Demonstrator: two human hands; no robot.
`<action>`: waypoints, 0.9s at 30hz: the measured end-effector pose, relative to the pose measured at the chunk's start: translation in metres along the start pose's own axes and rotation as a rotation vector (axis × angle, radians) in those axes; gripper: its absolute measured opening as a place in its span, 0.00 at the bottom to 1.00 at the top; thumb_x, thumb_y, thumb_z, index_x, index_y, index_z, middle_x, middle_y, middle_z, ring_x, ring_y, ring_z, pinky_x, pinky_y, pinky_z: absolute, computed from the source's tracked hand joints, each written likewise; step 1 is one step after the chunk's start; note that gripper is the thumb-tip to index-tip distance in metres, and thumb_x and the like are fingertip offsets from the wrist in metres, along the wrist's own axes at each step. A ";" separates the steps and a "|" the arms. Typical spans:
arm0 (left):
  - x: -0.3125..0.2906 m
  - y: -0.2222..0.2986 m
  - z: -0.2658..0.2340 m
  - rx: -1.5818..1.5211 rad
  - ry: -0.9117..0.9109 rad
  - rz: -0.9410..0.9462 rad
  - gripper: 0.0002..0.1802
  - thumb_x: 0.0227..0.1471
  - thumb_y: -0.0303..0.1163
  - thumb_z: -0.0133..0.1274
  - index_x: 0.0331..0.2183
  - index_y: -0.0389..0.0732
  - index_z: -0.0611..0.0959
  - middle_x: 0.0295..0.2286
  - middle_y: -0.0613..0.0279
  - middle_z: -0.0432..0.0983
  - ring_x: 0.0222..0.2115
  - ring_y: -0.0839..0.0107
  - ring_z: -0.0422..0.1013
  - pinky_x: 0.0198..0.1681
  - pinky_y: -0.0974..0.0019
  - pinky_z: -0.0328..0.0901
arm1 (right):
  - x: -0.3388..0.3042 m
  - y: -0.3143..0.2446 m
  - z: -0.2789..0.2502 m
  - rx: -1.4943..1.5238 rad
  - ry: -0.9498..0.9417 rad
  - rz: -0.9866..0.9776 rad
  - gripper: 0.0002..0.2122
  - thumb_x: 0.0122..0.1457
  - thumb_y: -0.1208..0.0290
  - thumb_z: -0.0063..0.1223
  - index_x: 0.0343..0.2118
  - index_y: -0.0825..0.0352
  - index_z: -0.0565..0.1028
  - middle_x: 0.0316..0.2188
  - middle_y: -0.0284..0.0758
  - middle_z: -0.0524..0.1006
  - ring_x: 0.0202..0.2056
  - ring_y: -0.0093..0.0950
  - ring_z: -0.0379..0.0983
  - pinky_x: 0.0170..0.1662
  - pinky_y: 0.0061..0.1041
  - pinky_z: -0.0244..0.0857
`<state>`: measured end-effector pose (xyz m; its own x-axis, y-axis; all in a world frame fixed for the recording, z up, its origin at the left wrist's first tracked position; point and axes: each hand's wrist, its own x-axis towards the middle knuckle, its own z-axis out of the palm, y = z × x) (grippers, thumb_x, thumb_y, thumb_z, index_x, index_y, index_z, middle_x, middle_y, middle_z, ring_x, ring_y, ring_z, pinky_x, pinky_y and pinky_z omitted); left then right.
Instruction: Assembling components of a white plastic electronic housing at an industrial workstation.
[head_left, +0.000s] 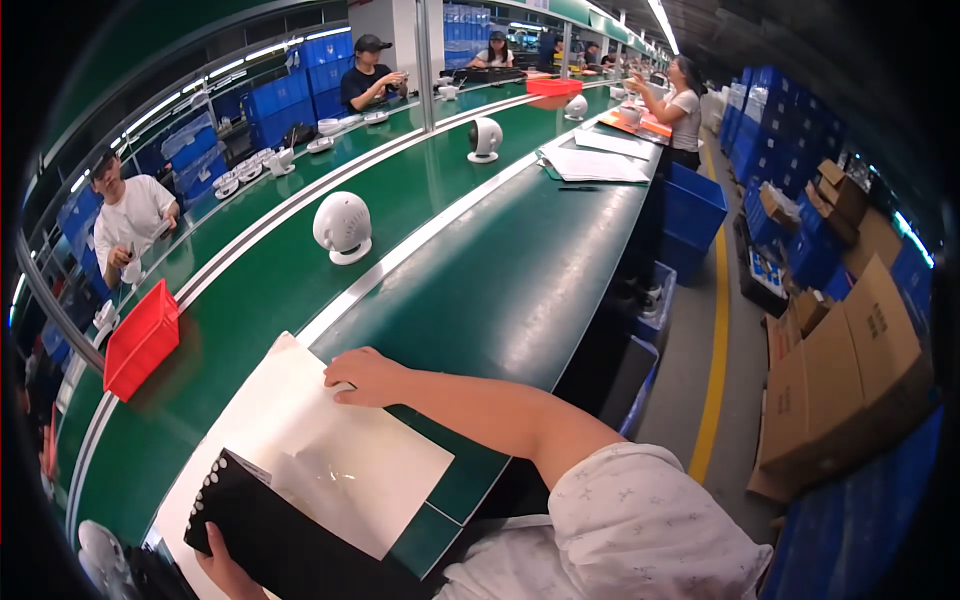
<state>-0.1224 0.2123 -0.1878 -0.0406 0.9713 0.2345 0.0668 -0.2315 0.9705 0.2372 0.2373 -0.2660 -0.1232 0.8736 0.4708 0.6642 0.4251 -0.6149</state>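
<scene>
My left hand (226, 568) grips the lower left edge of a black flat cover (300, 535) with a row of round white spots along its side. Its thumb lies on top; the other fingers are mostly hidden. Beside and partly beneath the cover lies a large white sheet (370, 470) with a glossy patch. On the upper right of this sheet rests my right hand (368, 378), palm down, thumb a little apart from the loosely bent fingers. Past the sheet, a round white device (342, 228) on a small base stands on the green conveyor belt (270, 270).
More white devices (484, 140) stand farther along. A red bin (142, 340) is at the left. Papers (594, 166) and a pen lie on the green bench (500, 270). Blue bins (692, 215) and cardboard boxes (850, 370) are at the right. Several people work along the line.
</scene>
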 end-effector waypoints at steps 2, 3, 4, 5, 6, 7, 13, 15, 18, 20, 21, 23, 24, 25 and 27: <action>0.003 -0.014 0.002 0.104 0.003 0.009 0.20 0.48 0.37 0.47 0.39 0.30 0.70 0.35 0.58 0.69 0.35 0.71 0.66 0.40 0.72 0.60 | 0.001 0.000 0.001 -0.001 -0.015 0.008 0.11 0.43 0.65 0.50 0.31 0.60 0.71 0.35 0.31 0.70 0.43 0.29 0.62 0.46 0.31 0.51; 0.004 -0.017 0.003 0.103 0.003 0.012 0.20 0.48 0.37 0.47 0.39 0.30 0.70 0.35 0.58 0.69 0.35 0.71 0.66 0.40 0.72 0.60 | 0.000 0.000 0.004 -0.012 -0.009 0.002 0.10 0.43 0.65 0.50 0.30 0.60 0.71 0.34 0.31 0.70 0.42 0.29 0.62 0.45 0.31 0.51; 0.005 -0.020 0.003 0.066 0.001 -0.010 0.20 0.48 0.36 0.47 0.40 0.30 0.70 0.35 0.58 0.69 0.35 0.71 0.66 0.40 0.72 0.60 | 0.000 0.002 0.004 -0.022 -0.003 -0.004 0.10 0.43 0.66 0.50 0.29 0.61 0.71 0.33 0.31 0.71 0.41 0.29 0.63 0.44 0.31 0.52; 0.005 -0.020 0.006 0.030 0.001 -0.036 0.20 0.49 0.36 0.46 0.40 0.30 0.70 0.36 0.58 0.69 0.35 0.71 0.66 0.41 0.73 0.59 | 0.001 0.000 0.000 -0.021 -0.006 -0.004 0.10 0.43 0.66 0.50 0.29 0.61 0.71 0.33 0.31 0.71 0.41 0.29 0.63 0.44 0.31 0.52; 0.007 -0.018 0.008 0.021 -0.020 -0.040 0.20 0.48 0.36 0.46 0.40 0.30 0.70 0.36 0.58 0.69 0.36 0.71 0.66 0.41 0.73 0.59 | 0.003 -0.001 -0.005 0.009 -0.075 0.058 0.09 0.44 0.67 0.50 0.29 0.62 0.72 0.34 0.30 0.71 0.42 0.29 0.62 0.45 0.31 0.52; 0.010 -0.016 0.013 0.021 -0.019 -0.044 0.20 0.48 0.36 0.46 0.40 0.30 0.70 0.36 0.58 0.69 0.36 0.71 0.66 0.41 0.73 0.59 | 0.005 -0.001 -0.011 0.040 -0.144 0.121 0.08 0.46 0.68 0.49 0.29 0.63 0.72 0.36 0.30 0.71 0.43 0.29 0.62 0.45 0.30 0.53; 0.037 -0.015 0.030 0.026 -0.051 -0.027 0.18 0.47 0.34 0.48 0.39 0.32 0.71 0.34 0.59 0.70 0.33 0.72 0.67 0.39 0.73 0.60 | 0.009 0.004 -0.010 0.027 -0.043 0.047 0.06 0.44 0.70 0.50 0.26 0.64 0.72 0.27 0.31 0.72 0.35 0.30 0.66 0.39 0.29 0.58; 0.036 -0.019 0.033 -0.012 -0.030 -0.035 0.18 0.47 0.34 0.49 0.39 0.32 0.71 0.34 0.59 0.70 0.33 0.72 0.67 0.39 0.73 0.59 | 0.013 0.003 -0.009 0.032 -0.053 0.039 0.06 0.44 0.70 0.50 0.26 0.65 0.72 0.27 0.32 0.72 0.35 0.30 0.66 0.39 0.29 0.59; 0.034 -0.020 0.034 -0.005 -0.001 -0.133 0.18 0.46 0.33 0.49 0.39 0.32 0.71 0.34 0.59 0.70 0.33 0.73 0.67 0.39 0.73 0.60 | 0.011 0.004 -0.013 0.026 -0.040 0.019 0.06 0.44 0.71 0.50 0.26 0.65 0.72 0.27 0.33 0.73 0.34 0.31 0.67 0.38 0.28 0.60; 0.032 -0.020 0.042 -0.061 -0.016 -0.145 0.17 0.46 0.32 0.50 0.38 0.33 0.72 0.33 0.61 0.71 0.33 0.74 0.66 0.38 0.74 0.60 | 0.008 0.009 -0.017 -0.013 0.001 0.006 0.06 0.43 0.72 0.51 0.26 0.65 0.72 0.28 0.34 0.73 0.34 0.32 0.67 0.38 0.28 0.60; 0.032 -0.022 0.044 -0.098 -0.030 -0.147 0.16 0.45 0.32 0.50 0.37 0.33 0.72 0.32 0.62 0.71 0.32 0.74 0.66 0.38 0.74 0.60 | 0.007 0.013 -0.016 -0.032 0.006 -0.004 0.06 0.43 0.72 0.51 0.26 0.65 0.72 0.28 0.34 0.73 0.34 0.32 0.67 0.39 0.28 0.60; 0.032 -0.026 0.050 -0.139 -0.043 -0.162 0.15 0.45 0.31 0.50 0.36 0.33 0.72 0.32 0.63 0.71 0.32 0.75 0.66 0.37 0.74 0.60 | 0.003 0.018 -0.016 -0.042 0.003 -0.017 0.06 0.44 0.72 0.51 0.27 0.65 0.72 0.28 0.34 0.73 0.34 0.32 0.67 0.39 0.28 0.60; 0.027 -0.018 0.045 -0.131 -0.006 -0.183 0.15 0.45 0.32 0.50 0.36 0.33 0.73 0.32 0.62 0.71 0.32 0.75 0.67 0.37 0.74 0.60 | 0.009 0.014 -0.014 -0.051 0.010 -0.041 0.07 0.44 0.72 0.51 0.27 0.65 0.72 0.29 0.34 0.73 0.34 0.32 0.67 0.39 0.28 0.60; 0.026 -0.019 0.035 -0.089 0.013 -0.184 0.15 0.45 0.32 0.51 0.36 0.33 0.73 0.32 0.62 0.71 0.32 0.74 0.67 0.37 0.74 0.60 | 0.011 0.008 -0.010 -0.032 0.005 -0.072 0.07 0.44 0.72 0.51 0.27 0.65 0.72 0.29 0.34 0.73 0.34 0.32 0.67 0.39 0.28 0.60; 0.025 -0.024 0.032 -0.117 0.021 -0.195 0.16 0.45 0.32 0.51 0.36 0.33 0.72 0.32 0.62 0.71 0.32 0.74 0.67 0.37 0.74 0.60 | 0.011 0.006 -0.006 -0.006 -0.017 0.003 0.07 0.43 0.71 0.50 0.27 0.65 0.73 0.29 0.32 0.73 0.35 0.32 0.66 0.39 0.29 0.60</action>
<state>-0.0927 0.2442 -0.2067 -0.0618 0.9972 0.0413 -0.0605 -0.0450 0.9972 0.2442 0.2480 -0.2606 -0.1337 0.8789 0.4578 0.6693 0.4208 -0.6123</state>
